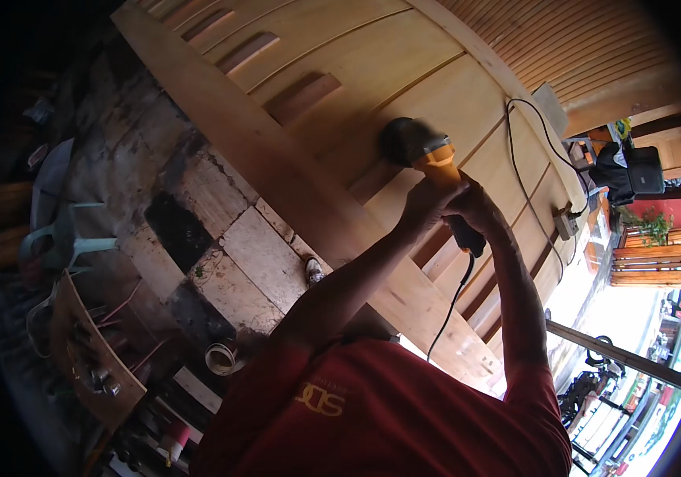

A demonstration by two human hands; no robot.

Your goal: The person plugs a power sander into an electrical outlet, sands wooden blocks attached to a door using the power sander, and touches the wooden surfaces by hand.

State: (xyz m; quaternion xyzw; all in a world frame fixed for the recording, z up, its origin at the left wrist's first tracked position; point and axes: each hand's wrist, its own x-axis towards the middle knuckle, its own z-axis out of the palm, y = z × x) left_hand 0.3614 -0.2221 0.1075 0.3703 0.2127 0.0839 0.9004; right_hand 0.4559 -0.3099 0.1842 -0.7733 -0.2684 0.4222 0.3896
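Note:
Both my hands are closed around an orange and black disc sander [438, 161]. My left hand [426, 203] grips it from the left side, near the middle of its body. My right hand [477, 208] wraps it from the right, by the black rear end where the cord comes out. The sander's round dark head rests on or just over a large pale wooden panel [428, 87], close to one of its slots; exact contact cannot be made out. Blur covers the top of the head.
A black cord [458, 298] hangs from the sander, and another cable [515, 159] lies across the panel to a power strip [566, 224]. At left are a pale green plastic chair [78, 238], a round can [220, 359] and a wooden board [94, 362] with small items.

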